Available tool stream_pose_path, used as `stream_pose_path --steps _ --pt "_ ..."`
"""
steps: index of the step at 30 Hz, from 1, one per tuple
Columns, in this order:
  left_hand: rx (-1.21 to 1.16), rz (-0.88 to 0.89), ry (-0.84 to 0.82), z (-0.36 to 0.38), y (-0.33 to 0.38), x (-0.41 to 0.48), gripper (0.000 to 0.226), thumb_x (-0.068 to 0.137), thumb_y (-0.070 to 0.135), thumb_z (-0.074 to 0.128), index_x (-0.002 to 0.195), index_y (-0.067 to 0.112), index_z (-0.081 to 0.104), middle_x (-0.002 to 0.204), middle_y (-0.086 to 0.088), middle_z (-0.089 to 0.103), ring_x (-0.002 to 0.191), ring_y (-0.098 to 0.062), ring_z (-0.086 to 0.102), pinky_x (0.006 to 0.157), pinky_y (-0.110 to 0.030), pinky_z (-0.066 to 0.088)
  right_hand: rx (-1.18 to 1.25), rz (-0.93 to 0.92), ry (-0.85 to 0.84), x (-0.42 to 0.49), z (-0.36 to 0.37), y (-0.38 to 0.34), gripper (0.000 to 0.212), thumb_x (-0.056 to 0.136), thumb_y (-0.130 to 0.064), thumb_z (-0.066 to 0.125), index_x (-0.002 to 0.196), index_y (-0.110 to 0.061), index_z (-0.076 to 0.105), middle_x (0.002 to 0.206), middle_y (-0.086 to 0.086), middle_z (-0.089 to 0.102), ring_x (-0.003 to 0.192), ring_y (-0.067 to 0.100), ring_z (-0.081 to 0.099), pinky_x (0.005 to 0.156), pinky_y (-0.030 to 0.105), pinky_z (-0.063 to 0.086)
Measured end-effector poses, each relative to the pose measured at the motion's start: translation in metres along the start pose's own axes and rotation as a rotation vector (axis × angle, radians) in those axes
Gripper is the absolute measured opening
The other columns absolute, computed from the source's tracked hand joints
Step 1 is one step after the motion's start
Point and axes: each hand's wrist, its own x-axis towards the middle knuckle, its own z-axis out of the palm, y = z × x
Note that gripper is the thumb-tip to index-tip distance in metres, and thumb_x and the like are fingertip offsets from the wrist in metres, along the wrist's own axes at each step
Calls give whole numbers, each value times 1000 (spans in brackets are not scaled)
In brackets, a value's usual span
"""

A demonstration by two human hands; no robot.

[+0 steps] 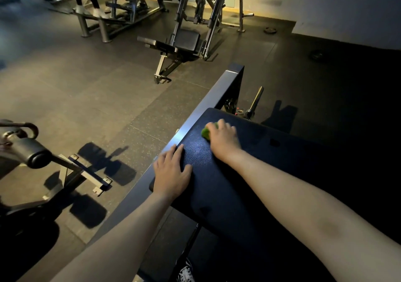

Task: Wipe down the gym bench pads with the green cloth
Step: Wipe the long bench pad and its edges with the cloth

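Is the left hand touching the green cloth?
Apart. The head view shows the left hand flat on the pad, bare pad separating it from the green cloth.

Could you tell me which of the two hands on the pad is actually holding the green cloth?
The right hand, farther up the bench pad, grips the bunched green cloth. The left hand just lies flat near the pad's left edge, holding nothing.

One green cloth (206, 132), one dark bench pad (227, 179), two hands: left hand (171, 169), right hand (223, 139).
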Motion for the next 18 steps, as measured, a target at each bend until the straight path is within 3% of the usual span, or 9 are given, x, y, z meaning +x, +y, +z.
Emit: stream_pose_path --steps 5,8,12,15,18 --pt "-76 -22 -13 -4 0 1 85 74 51 31 154 24 35 160 -1 34 144 -27 29 118 -48 20 53 174 33 6 8 -4 26 94 -15 45 120 -19 50 124 12 46 111 35 44 89 42 34" --pt "-99 -39 -59 -5 0 1 82 77 46 38 156 22 32 160 -2 34 145 -29 28 119 -48 19 135 52 -40 -6 9 -28 24 95 -18 47 119 -16 53 121 11 47 108 34 47 88 40 37" --pt "-137 29 -18 0 -16 -7 71 86 45 48 151 19 37 148 -3 50 138 -28 43 113 -46 33 268 -203 -135 -37 10 -67 23 98 -20 44 115 -14 57 111 13 51 102 35 51 84 40 37" --pt "-48 34 48 4 -19 -27 75 91 51 43 152 9 37 155 -9 43 145 -25 34 122 -37 20 311 -275 -173 -45 9 -65 21 98 -23 46 114 -19 60 109 10 51 103 33 53 91 42 42" --pt "3 -60 74 5 -15 -43 88 87 70 22 155 15 34 162 -5 30 150 -21 22 123 -33 7 270 -274 -168 -45 6 -49 20 97 -25 47 112 -26 60 110 6 50 102 32 52 90 40 43"
